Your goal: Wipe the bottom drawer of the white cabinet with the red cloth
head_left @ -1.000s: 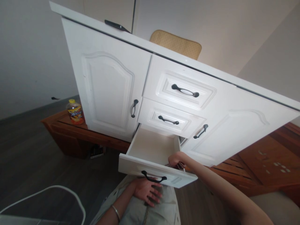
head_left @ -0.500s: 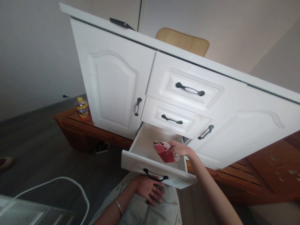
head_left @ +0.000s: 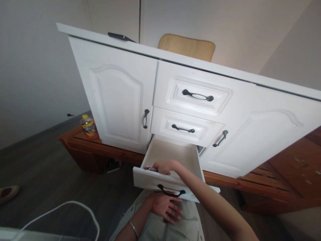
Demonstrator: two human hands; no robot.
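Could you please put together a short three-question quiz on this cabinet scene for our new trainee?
1. True or false: the bottom drawer of the white cabinet is pulled open.
2. Where is the right hand? A) on the top drawer handle B) inside the open drawer, on a red packet C) on the bottle
3. Fill in: the left hand rests flat on the person's ____, below the drawer front.

Key
1. True.
2. B; whether the fingers close on the packet cannot be told.
3. Lap.

Bonus fact: an orange bottle stands on the wooden bench, left of the cabinet.
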